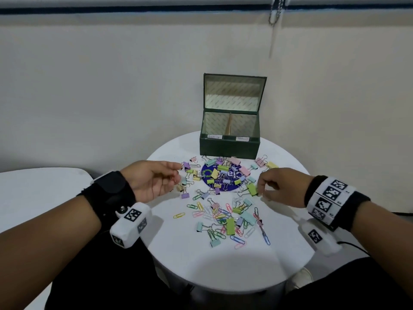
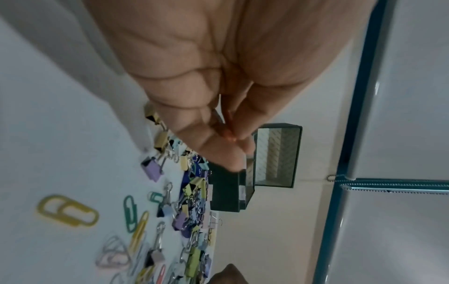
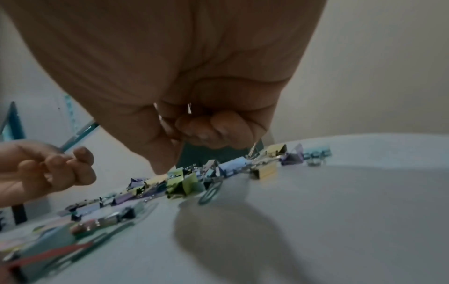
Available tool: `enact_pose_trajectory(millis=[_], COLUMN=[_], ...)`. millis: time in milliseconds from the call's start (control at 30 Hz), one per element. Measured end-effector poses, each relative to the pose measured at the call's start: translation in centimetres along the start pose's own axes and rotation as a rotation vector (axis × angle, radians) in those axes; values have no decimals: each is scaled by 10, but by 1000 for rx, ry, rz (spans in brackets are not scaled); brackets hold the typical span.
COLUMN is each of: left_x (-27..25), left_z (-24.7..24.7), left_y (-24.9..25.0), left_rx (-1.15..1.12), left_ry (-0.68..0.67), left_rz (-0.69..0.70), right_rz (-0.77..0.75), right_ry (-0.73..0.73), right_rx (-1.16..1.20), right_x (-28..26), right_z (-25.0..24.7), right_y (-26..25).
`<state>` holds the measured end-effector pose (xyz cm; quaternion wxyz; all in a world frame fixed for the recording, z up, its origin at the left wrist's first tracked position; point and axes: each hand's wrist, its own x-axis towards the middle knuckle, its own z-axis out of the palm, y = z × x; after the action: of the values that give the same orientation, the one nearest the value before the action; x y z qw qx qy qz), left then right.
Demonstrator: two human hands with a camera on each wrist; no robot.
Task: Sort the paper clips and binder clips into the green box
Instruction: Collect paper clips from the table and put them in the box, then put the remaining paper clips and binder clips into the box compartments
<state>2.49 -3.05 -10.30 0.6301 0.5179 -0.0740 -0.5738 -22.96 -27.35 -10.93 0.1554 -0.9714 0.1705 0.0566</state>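
Observation:
The green box point(image 1: 230, 146) stands open at the table's far side, lid up, with a divider and two labelled compartments. Between it and me, pastel binder clips point(image 1: 223, 173) and coloured paper clips point(image 1: 223, 217) lie scattered. My left hand point(image 1: 176, 177) hovers at the pile's left edge, and its fingertips point(image 2: 218, 142) pinch a small orange-pink paper clip point(image 2: 229, 132). My right hand point(image 1: 260, 193) is low at the pile's right edge beside a green binder clip point(image 1: 252, 189). Its curled fingers point(image 3: 206, 126) hold silvery wire point(image 3: 189, 109), seemingly a binder clip's handles; the body is hidden.
The clips lie on a small round white table point(image 1: 223, 265) with a purple round sticker point(image 1: 223, 179) in its middle. A second white surface point(image 1: 40, 193) is at the left. A wall stands close behind the box, and a bead chain point(image 1: 276, 10) hangs there.

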Motion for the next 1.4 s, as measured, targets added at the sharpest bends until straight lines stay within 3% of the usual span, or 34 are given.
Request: enact_pose_trajectory(millis=[67,100,267,367,767,933,1067,1167,1267,1400], left_x=[2,3,-2,-2,-2,4,6,5,4,5], left_z=[1,2,16,22,32,41,40,45,48,46], left_y=[-2,-4,-18,-27,-32,-29,-22,-30,-40,-43], left_rx=[40,179,1620,2044,2172,2215,2116,2173,2191,2125], left_ry=[45,54,-37,-20,-249,-227,-208,-213,-190,-167], left_rz=[-35,-25,189,254,466,441,435,405,476,487], right_rz=[6,7,23,7,0,-38,-12,46,110,184], right_ry=[-28,-45,-119,-111,-156,-173,-8,146,301,289], right_rx=[-24,-41,-97,-96,-60,-34,61,68,77,35], right_x=[-1,-2,6,12,11,9,31,66,103,127], right_z=[-1,0,14,19,19,10,-30,-57,-72,-76], right_y=[2,1,-12,-14,-6,-9,-5,1,3,-2])
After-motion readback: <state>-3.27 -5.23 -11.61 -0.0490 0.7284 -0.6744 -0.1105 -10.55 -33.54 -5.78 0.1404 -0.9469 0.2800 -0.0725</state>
